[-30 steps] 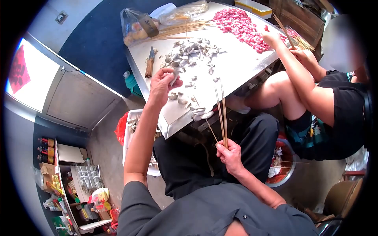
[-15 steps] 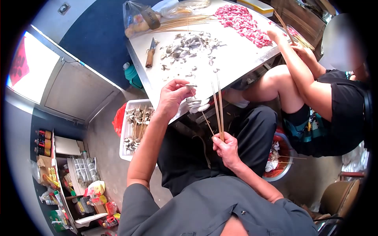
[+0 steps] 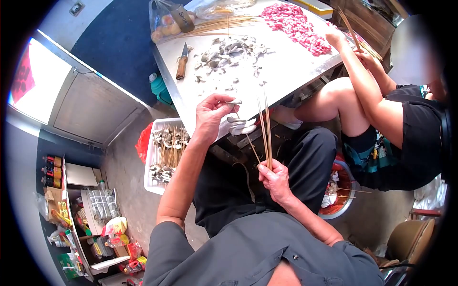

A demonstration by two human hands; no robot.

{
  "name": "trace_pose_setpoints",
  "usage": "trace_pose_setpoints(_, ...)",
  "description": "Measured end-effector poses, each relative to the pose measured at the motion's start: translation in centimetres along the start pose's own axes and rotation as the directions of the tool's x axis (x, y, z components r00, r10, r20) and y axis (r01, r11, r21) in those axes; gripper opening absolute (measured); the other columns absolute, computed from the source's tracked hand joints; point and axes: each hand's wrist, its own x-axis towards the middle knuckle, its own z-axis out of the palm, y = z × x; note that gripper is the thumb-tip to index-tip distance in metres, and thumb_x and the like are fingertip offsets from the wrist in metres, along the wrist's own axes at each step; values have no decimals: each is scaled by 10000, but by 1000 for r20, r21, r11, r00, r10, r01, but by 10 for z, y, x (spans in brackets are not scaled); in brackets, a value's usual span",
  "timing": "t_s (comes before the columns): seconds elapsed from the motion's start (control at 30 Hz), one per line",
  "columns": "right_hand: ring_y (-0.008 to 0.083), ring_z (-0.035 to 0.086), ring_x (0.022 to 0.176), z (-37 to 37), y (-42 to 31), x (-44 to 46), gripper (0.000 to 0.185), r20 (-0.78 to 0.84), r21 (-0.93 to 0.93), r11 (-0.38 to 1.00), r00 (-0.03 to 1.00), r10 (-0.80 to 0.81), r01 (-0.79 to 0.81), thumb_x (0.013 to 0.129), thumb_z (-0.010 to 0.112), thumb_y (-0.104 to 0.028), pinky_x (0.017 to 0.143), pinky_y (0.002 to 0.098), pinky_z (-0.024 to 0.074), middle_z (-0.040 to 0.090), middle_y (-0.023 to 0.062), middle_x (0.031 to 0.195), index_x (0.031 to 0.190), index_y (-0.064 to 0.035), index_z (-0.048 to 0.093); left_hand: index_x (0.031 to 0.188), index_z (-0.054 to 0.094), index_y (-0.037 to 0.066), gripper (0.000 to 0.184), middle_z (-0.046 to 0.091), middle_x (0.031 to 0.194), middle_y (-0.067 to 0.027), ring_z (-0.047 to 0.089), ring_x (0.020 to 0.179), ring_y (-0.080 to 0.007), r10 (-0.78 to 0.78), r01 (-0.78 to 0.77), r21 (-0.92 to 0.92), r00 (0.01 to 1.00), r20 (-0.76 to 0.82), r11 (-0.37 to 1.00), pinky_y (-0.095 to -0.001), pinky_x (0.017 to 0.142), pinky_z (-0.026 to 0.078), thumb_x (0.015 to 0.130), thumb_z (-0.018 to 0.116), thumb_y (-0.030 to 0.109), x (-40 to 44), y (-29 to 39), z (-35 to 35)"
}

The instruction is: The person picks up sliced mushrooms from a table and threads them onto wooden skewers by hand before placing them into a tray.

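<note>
My left hand (image 3: 213, 113) pinches a grey-white mushroom piece (image 3: 234, 101) at the upper end of a bamboo skewer. Lower on that skewer sit several threaded mushroom pieces (image 3: 242, 127). My right hand (image 3: 274, 177) is closed round the lower end of this skewer, together with a few bare bamboo skewers (image 3: 265, 128) that point upward. Beyond my hands, a loose pile of mushroom pieces (image 3: 231, 51) lies on the white table (image 3: 286, 71). Down to the left, a white tray (image 3: 149, 178) holds several finished mushroom skewers (image 3: 172, 152).
A knife (image 3: 182, 64) lies near the table's left edge. Pink meat pieces (image 3: 293, 26) are spread at the far right, where another person's hand (image 3: 336, 38) works. Long skewers (image 3: 219, 26) and a plastic bag (image 3: 167, 26) lie at the back. A lined bucket (image 3: 339, 200) stands right of my legs.
My left hand has shifted slightly to the right, still pinching the mushroom piece at the skewer's tip. My right hand stays nearly still. The other person's arms have moved a little.
</note>
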Motion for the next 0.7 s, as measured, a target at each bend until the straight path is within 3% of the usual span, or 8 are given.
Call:
trace_pose_setpoints(0.13,19,387,427,-2,0,0,87,-4,4,1000,1000,17,-17,899,620,-134,392,172,275,551,-8,612,891,-53,589,980,630,-27,129,667,904,-117,654,846,-178,0,-5,103,999,49,995,-296,809,531,853,609,-24,-3,3,-3)
trace_pose_setpoints(0.2,20,387,426,-3,2,0,85,-7,13,1000,1000,25,-25,902,615,-130,392,170,275,551,-6,613,894,-49,589,1022,632,-34,177,673,916,-117,651,879,-177,-119,110,147,991,60,983,-291,833,513,853,616,13,-7,8,-2)
trace_pose_setpoints(0.33,20,390,427,-4,3,1,81,-15,1,1000,1000,21,-21,904,612,-126,393,168,277,553,-3,614,895,-48,592,1106,631,-32,274,678,959,-98,632,924,-165,-179,161,238,982,57,958,-292,881,474,865,625,97,-12,14,-7)
trace_pose_setpoints(0.47,24,372,411,-2,1,4,74,-15,7,1000,1000,23,-23,904,614,-118,378,166,263,552,13,609,887,-52,584,1073,655,-26,241,679,964,-76,621,918,-140,-103,87,327,994,32,941,-274,875,467,869,626,100,-14,21,-6)
trace_pose_setpoints(0.53,25,373,412,-3,1,5,73,-10,4,1000,1000,29,-29,904,614,-116,378,167,263,552,13,608,886,-52,584,1038,679,-8,213,680,944,-59,609,887,-108,-104,42,479,989,104,877,-252,821,477,873,632,120,-13,22,-8)
trace_pose_setpoints(0.63,16,392,429,-4,4,2,78,-2,10,999,999,35,-35,905,617,-127,391,165,278,553,-7,607,895,-53,597,1014,685,0,217,672,921,-33,595,885,-99,-244,10,662,934,262,749,-244,826,459,885,626,165,-13,35,-2)
trace_pose_setpoints(0.7,15,384,425,-6,5,2,80,-15,25,999,999,38,-38,905,619,-130,389,166,275,554,-9,609,893,-54,597,1001,688,6,219,667,907,-27,589,869,-96,-273,28,669,925,265,743,-245,813,457,885,629,183,-11,44,4)
